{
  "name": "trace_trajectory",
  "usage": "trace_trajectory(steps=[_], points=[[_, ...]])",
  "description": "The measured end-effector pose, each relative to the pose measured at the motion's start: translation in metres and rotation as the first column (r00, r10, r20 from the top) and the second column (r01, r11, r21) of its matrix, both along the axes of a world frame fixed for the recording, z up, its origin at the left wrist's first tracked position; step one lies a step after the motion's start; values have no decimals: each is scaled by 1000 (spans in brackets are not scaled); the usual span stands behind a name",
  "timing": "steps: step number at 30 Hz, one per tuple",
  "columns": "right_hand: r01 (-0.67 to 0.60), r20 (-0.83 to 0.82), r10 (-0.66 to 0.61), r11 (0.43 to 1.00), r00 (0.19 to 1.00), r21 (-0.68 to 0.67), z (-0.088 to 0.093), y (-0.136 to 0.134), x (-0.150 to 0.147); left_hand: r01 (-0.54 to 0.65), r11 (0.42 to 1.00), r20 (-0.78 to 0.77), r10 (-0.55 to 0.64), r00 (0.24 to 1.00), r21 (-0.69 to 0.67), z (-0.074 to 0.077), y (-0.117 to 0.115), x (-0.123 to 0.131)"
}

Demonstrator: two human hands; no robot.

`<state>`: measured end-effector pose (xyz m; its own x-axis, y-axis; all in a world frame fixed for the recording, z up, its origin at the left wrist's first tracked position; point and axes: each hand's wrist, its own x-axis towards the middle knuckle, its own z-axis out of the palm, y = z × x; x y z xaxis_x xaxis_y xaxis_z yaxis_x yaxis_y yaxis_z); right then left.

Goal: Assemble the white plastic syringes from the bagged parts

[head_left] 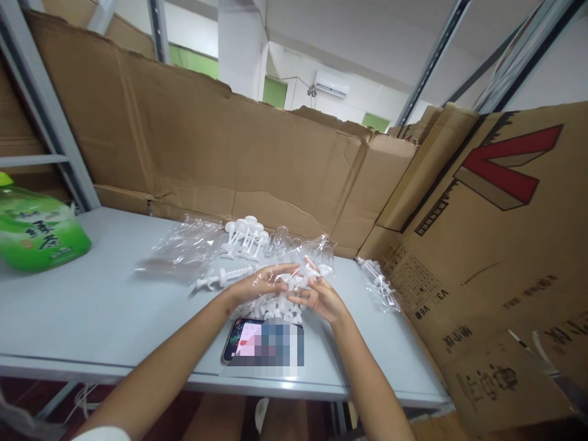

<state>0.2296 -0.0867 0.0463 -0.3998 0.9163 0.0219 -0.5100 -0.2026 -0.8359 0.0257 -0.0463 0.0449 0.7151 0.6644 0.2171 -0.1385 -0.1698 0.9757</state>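
Observation:
My left hand (264, 282) and my right hand (324, 299) face each other above the table, with a clear plastic bag (321, 245) between them. Small white plastic parts (296, 282) show at the bag, partly hidden by fingers. My left fingers reach along the film; the right fingers are bent around its side. Just below lies a pile of small white plastic pieces (275, 308). Left of my left hand rests a clear syringe-like tube (229, 277) with a white end. Behind stand white plungers (245, 237) with round discs, next to clear plastic cylinders (280, 240).
A phone (241, 340) with a lit screen lies near the front edge of the grey table (138, 331). Flat clear bags (184, 248) lie at left, bagged parts (379, 285) at right. A green bottle (41, 229) stands far left. Cardboard walls (257, 153) enclose the back and right.

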Motion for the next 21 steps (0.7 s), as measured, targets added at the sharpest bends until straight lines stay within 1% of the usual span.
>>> trace_trajectory(steps=[4,8,10,13,15,17,21], points=[[-6,41,6,1000,999,7,1,-1,-2,16,996,-121,-5,993,85,-2,2,3],[25,62,-26,1000,998,14,3,1,2,-30,982,-120,53,991,186,-2,3,3],[49,42,-50,999,998,11,3,3,7,-77,979,-121,101,988,187,-2,3,0],[104,-9,-104,995,995,6,3,9,17,-184,968,-153,211,965,173,1,6,-7],[151,-34,-150,989,988,7,4,13,26,-236,950,-197,276,941,205,3,8,-15],[200,-54,-199,980,979,8,4,15,34,-239,934,-250,307,918,266,5,10,-23],[276,-79,-275,961,958,7,6,18,46,-169,914,-390,317,864,369,3,15,-34]])
